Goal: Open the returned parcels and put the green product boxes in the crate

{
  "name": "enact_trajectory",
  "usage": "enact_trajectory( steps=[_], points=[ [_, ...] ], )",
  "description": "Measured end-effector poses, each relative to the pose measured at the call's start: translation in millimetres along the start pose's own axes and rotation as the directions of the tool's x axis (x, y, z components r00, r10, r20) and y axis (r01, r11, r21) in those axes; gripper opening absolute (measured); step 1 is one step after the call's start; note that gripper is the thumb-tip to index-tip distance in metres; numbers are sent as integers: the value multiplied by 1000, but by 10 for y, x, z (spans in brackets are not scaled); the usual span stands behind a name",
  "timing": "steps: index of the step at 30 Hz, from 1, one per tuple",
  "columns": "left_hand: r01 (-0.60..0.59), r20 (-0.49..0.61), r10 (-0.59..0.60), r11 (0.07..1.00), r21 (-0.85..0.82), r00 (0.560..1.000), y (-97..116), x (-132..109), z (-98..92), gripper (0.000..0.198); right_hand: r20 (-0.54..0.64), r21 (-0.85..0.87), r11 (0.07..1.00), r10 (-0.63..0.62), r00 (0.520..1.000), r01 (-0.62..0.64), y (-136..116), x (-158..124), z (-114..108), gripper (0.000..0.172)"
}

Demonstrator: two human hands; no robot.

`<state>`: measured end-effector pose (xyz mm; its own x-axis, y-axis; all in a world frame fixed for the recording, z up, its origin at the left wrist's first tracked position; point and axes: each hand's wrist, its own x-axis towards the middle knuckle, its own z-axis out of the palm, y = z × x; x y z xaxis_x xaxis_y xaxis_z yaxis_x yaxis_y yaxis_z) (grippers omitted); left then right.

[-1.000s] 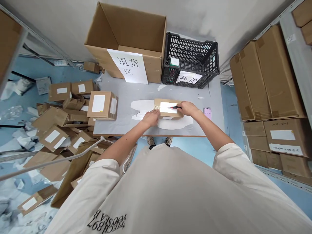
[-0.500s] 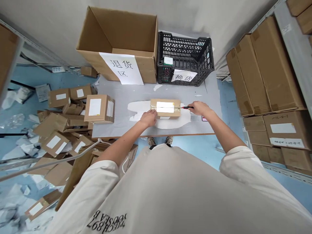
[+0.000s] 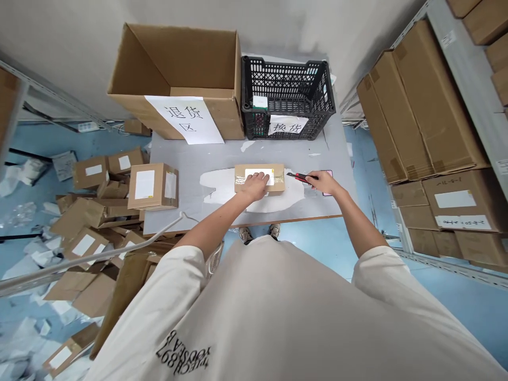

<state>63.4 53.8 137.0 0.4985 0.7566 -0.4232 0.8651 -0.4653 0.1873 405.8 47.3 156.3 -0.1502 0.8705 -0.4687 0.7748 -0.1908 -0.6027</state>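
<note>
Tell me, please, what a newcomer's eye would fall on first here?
At the middle of the grey table, the left hand rests on a small brown cardboard parcel with a white label, and the right hand holds a red-and-black utility knife just right of it. Behind stand a large open cardboard box and a black plastic crate, each bearing a paper sign; brown parcels lie heaped on the blue floor at left.

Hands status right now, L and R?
Left hand: open, palm down on top of the small taped box.
Right hand: closed on a red utility knife, just right of the box.
</note>
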Motion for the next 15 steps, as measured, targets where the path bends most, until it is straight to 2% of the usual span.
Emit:
enact_trajectory(
  steps=[8,15],
  points=[
    [18,26,-20,996,92,999,83,192,83,55,6,116,992,40,999,-40,141,91,143,35],
    [62,13,-64,992,107,998,94,295,145,78,43,96,995,-10,999,6,244,323,177,36]
  ],
)
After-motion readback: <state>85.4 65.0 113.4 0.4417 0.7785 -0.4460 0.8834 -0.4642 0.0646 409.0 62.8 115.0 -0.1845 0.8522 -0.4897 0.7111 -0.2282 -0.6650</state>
